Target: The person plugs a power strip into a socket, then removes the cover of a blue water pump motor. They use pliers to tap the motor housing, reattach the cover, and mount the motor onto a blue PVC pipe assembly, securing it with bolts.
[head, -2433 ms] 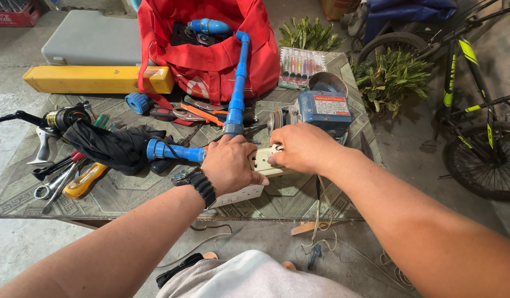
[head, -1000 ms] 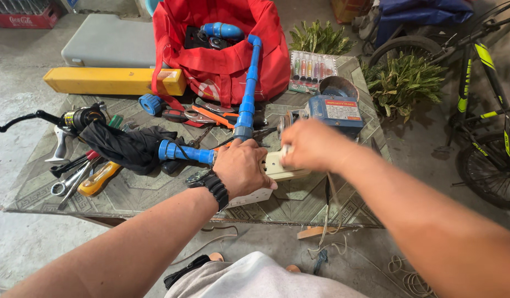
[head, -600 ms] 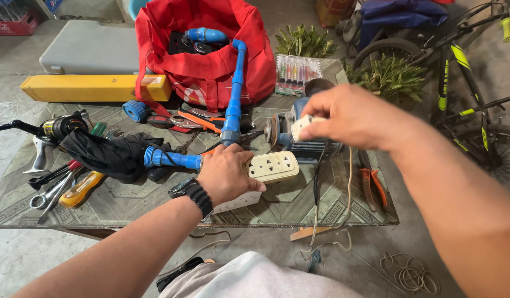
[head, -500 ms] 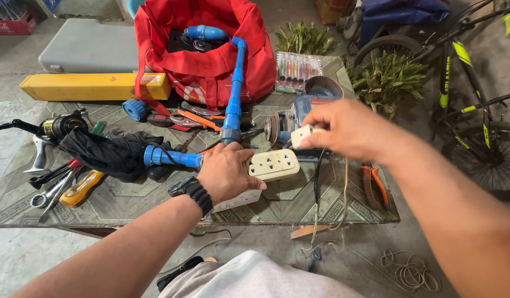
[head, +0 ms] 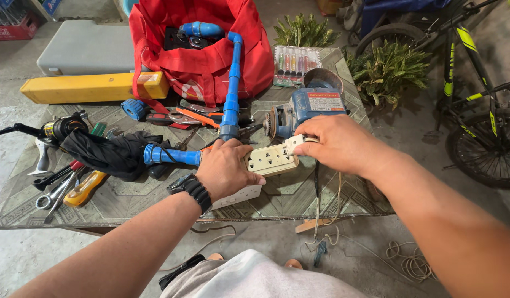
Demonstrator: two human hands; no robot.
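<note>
Hands meet over a cream socket strip point(head: 271, 159) near the middle of the desk point(head: 156, 193). The left hand point(head: 226, 168), with a black watch at the wrist, is closed around the near end of the strip and holds it just above the desk top, over a white box point(head: 239, 195) lying beneath it. The right hand point(head: 337, 144) is closed on a white plug point(head: 294, 143), pinched between thumb and fingers and touching the far end of the strip; whether its pins are in the socket holes cannot be told. A thin cord point(head: 317, 190) hangs from under that hand down over the desk edge.

Just behind the strip stands a blue grinder point(head: 307, 108). A blue pipe point(head: 231, 91) runs from a red bag point(head: 202, 49) down to an elbow beside the left hand. Further left lie a black cloth point(head: 111, 152), wrenches and screwdrivers point(head: 65, 185). A bicycle point(head: 475, 105) stands at the right.
</note>
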